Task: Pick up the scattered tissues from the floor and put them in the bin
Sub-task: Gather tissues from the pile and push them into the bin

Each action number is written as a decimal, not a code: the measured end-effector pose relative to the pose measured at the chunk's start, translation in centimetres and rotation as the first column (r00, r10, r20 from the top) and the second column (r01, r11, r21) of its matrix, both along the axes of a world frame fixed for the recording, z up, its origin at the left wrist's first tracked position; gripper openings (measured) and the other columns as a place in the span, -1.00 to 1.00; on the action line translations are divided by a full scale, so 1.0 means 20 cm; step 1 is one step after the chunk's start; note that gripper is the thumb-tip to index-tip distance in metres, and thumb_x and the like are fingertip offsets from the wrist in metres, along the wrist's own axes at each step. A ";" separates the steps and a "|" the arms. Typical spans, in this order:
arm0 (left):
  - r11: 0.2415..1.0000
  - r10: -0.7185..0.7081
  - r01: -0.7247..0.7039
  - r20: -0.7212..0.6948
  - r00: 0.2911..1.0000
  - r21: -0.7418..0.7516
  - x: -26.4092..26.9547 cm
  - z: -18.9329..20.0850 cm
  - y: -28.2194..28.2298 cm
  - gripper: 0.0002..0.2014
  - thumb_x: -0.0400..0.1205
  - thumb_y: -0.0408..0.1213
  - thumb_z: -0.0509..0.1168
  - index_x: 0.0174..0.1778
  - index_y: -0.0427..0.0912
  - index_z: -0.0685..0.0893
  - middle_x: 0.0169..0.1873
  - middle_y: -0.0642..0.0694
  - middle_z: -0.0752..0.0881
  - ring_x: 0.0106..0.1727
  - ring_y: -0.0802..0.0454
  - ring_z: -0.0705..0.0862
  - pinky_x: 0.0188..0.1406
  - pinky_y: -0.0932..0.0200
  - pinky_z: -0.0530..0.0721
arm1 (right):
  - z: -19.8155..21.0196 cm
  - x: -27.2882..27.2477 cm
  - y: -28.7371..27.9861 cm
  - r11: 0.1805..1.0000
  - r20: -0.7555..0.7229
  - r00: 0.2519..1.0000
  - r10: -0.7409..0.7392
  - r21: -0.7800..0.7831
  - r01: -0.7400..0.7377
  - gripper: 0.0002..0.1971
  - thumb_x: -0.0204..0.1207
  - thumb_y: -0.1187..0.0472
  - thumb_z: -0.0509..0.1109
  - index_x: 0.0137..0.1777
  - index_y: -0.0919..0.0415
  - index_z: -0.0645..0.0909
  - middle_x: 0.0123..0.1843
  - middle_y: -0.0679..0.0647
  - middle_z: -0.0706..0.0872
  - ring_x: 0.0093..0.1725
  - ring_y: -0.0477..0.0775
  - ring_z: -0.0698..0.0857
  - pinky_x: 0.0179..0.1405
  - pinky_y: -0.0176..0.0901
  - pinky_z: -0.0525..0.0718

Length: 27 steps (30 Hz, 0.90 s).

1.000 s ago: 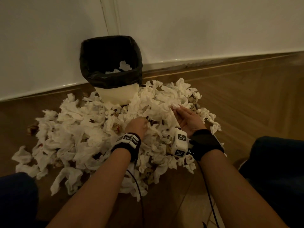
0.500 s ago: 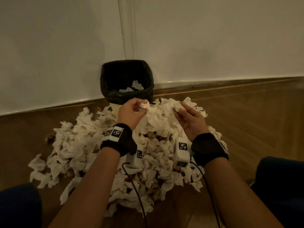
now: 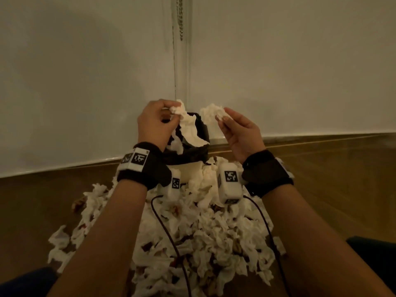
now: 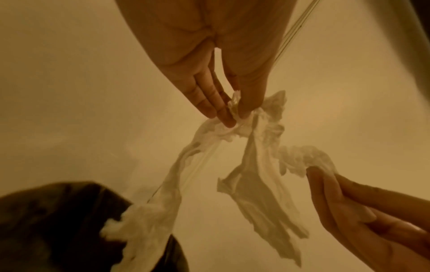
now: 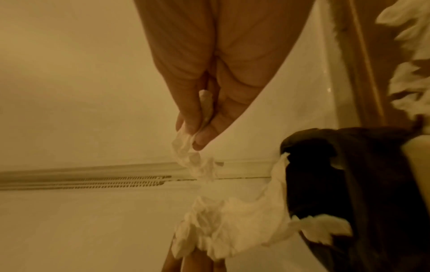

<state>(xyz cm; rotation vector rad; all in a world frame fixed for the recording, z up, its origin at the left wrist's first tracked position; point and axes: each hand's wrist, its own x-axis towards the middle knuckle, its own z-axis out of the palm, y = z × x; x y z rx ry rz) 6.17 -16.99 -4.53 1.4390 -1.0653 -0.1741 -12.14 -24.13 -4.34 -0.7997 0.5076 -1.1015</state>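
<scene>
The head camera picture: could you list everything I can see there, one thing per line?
bin: one, cream with a black liner, on the floor against the wall, some tissue already inside
tissue pile: too many to count, white, heaped on the floor in front of the bin
long tissue: one, white, hanging over the bin
small tissue: one, white, crumpled, held up above the bin
floor: wooden, brown
wall: white, behind the bin
left hand: pinches the long tissue
right hand: pinches the small tissue
wrist straps with white cameras: two, black and white, cables trailing
</scene>
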 end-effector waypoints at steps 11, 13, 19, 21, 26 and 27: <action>0.991 0.081 -0.074 0.063 0.995 -0.111 0.16 0.17 -0.15 -0.76 0.43 -0.39 0.43 -0.19 0.09 0.63 -0.01 -0.03 0.69 -0.20 0.32 0.67 -0.11 0.53 0.62 | 0.11 0.29 -0.10 0.983 -0.169 0.976 -0.136 -0.149 0.111 -0.85 0.51 0.52 0.34 -0.02 0.35 0.68 -0.11 0.22 0.74 -0.11 0.13 0.72 0.01 -0.19 0.74; 0.993 0.115 -0.117 0.092 0.989 0.014 0.17 0.09 -0.18 -0.76 0.44 -0.39 0.42 -0.19 0.09 0.64 0.00 -0.03 0.67 -0.23 0.35 0.64 -0.13 0.63 0.54 | 0.03 0.33 -0.13 0.979 -0.281 0.943 -0.178 -0.147 0.142 -0.84 0.50 0.51 0.35 0.02 0.38 0.68 -0.14 0.21 0.74 -0.16 0.12 0.72 -0.03 -0.14 0.74; 0.924 0.095 -0.164 0.208 0.974 0.345 0.16 -0.21 -0.19 -0.83 0.50 -0.38 0.37 -0.01 -0.14 0.72 0.03 -0.21 0.64 -0.04 -0.09 0.67 0.07 0.14 0.65 | -0.25 0.39 -0.20 0.980 -0.653 0.731 -0.196 -0.144 0.134 -0.78 0.51 0.35 0.42 0.14 0.36 0.70 -0.23 0.10 0.73 -0.32 -0.03 0.69 -0.29 -0.24 0.76; 0.894 0.064 -0.146 0.201 0.977 0.423 0.16 -0.25 -0.19 -0.81 0.55 -0.34 0.33 0.07 -0.16 0.71 0.09 -0.22 0.65 0.03 -0.10 0.68 0.14 0.02 0.66 | -0.31 0.39 -0.22 0.982 -0.745 0.641 -0.186 -0.166 0.092 -0.72 0.47 0.25 0.47 0.17 0.29 0.70 -0.19 0.11 0.75 -0.28 0.01 0.72 -0.09 -0.07 0.78; 0.861 0.010 -0.114 0.207 0.978 0.496 0.16 -0.29 -0.17 -0.66 0.60 -0.36 0.30 0.31 -0.14 0.60 0.21 -0.19 0.62 0.04 -0.05 0.70 0.16 0.16 0.62 | -0.33 0.39 -0.21 0.987 -0.784 0.608 -0.122 -0.161 -0.009 -0.60 0.47 0.23 0.48 0.30 0.29 0.60 0.06 0.22 0.76 0.03 0.18 0.76 0.18 0.06 0.70; 0.873 0.022 -0.125 0.217 0.976 0.471 0.16 -0.29 -0.16 -0.68 0.61 -0.34 0.29 0.30 -0.13 0.61 0.18 -0.18 0.63 0.02 -0.03 0.70 0.11 0.19 0.62 | -0.33 0.38 -0.21 0.985 -0.778 0.613 -0.135 -0.172 -0.002 -0.62 0.49 0.25 0.46 0.30 0.30 0.60 0.03 0.19 0.76 0.01 0.16 0.77 0.16 0.03 0.71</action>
